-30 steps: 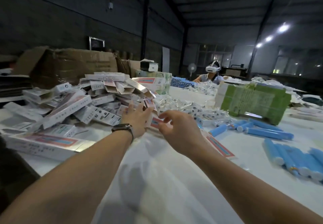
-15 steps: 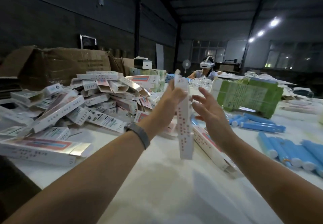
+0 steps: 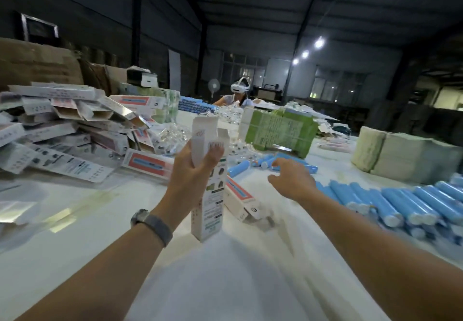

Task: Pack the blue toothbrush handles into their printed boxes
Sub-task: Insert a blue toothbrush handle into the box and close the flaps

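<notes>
Left hand [image 3: 194, 170] grips an upright printed box [image 3: 209, 195] — right hand [image 3: 292, 179], fingers spread, reaches over blue handles [image 3: 265, 162] mid-table.

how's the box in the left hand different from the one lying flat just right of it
The held box stands upright in the left hand; the lying box rests flat on the table. The held box's top flap is open and it shows white printed sides; the lying box shows a red-and-blue face. Both are long and narrow.
</notes>
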### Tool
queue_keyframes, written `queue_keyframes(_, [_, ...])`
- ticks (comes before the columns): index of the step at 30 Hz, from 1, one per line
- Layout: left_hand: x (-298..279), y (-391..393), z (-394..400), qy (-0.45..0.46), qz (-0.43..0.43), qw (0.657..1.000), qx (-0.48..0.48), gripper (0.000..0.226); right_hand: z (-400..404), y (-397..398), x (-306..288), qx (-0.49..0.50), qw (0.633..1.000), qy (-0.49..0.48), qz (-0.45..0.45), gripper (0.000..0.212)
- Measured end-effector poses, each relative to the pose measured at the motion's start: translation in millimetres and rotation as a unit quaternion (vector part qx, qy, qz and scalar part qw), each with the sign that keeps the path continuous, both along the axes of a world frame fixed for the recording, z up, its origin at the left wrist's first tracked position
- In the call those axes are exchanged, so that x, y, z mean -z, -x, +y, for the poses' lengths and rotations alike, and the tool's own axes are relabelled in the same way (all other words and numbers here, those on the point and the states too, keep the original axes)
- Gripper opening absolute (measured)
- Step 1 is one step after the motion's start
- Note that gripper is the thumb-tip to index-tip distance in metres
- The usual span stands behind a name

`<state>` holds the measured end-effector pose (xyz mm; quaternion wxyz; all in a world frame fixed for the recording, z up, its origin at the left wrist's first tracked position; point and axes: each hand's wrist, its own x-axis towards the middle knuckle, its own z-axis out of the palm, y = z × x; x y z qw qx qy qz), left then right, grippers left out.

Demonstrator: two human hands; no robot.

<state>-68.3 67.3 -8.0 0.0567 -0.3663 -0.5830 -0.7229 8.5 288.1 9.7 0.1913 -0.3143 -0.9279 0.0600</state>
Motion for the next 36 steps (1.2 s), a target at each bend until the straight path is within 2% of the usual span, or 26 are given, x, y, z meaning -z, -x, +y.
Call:
queue_keyframes(1, [1, 0, 0, -0.004, 0.000, 1.000, 0.004, 0.038, 10, -2, 2, 0.033, 0.997, -0.029, -0.060, 0.036])
queue_keyframes(3, [2, -1, 0, -0.009, 0.007, 1.000, 0.015, 0.031, 25, -5, 7, 0.078, 0.987, -0.062, -0.125, 0.027])
queue_keyframes(5, [4, -1, 1, -0.012, 0.011, 1.000, 0.020, 0.028, 33, -4, 14, 0.106, 0.976, -0.084, -0.169, 0.026])
queue_keyframes(7, [5, -1, 2, -0.011, 0.012, 1.000, 0.021, 0.035, 34, -1, 16, 0.118, 0.972, -0.093, -0.183, 0.026])
queue_keyframes(9, [6, -1, 2, -0.009, 0.012, 1.000, 0.023, 0.042, 33, 3, 15, 0.122, 0.974, -0.060, -0.178, 0.017])
queue_keyframes(12, [6, -1, 1, -0.010, 0.019, 1.000, 0.015, 0.038, 34, 6, 5, 0.111, 0.976, 0.046, -0.184, 0.013])
queue_keyframes(14, [4, -2, 0, -0.007, 0.031, 1.000, 0.003, 0.033, 34, 7, 1, 0.097, 0.977, 0.115, -0.153, 0.014])
queue_keyframes(17, [6, -2, -1, 0.008, 0.061, 0.998, -0.031, 0.027, 23, 15, -9, 0.053, 0.970, 0.236, 0.010, 0.011])
queue_keyframes(19, [7, -1, -1, 0.018, 0.082, 0.995, -0.057, 0.025, 6, 16, -22, -0.012, 0.918, 0.370, 0.140, 0.012])
queue_keyframes(22, [7, 2, -8, 0.020, 0.117, 0.990, -0.080, 0.035, -35, 11, -45, -0.148, 0.759, 0.567, 0.284, 0.013])
queue_keyframes(23, [6, 4, -11, 0.020, 0.129, 0.988, -0.082, 0.037, -48, 9, -50, -0.183, 0.716, 0.600, 0.306, 0.015])
queue_keyframes(25, [5, 9, -19, 0.019, 0.145, 0.986, -0.085, 0.036, -72, 5, -60, -0.229, 0.677, 0.619, 0.326, 0.019])
queue_keyframes(26, [5, 11, -22, 0.017, 0.146, 0.986, -0.084, 0.036, -83, 3, -64, -0.239, 0.677, 0.610, 0.335, 0.022])
queue_keyframes(30, [2, 12, -28, 0.036, 0.158, 0.982, -0.096, 0.042, -117, 0, -84, -0.278, 0.739, 0.499, 0.357, 0.037])
queue_keyframes(36, [3, 12, -24, 0.037, 0.157, 0.983, -0.093, 0.034, -154, 11, -90, -0.397, 0.758, 0.393, 0.335, 0.035])
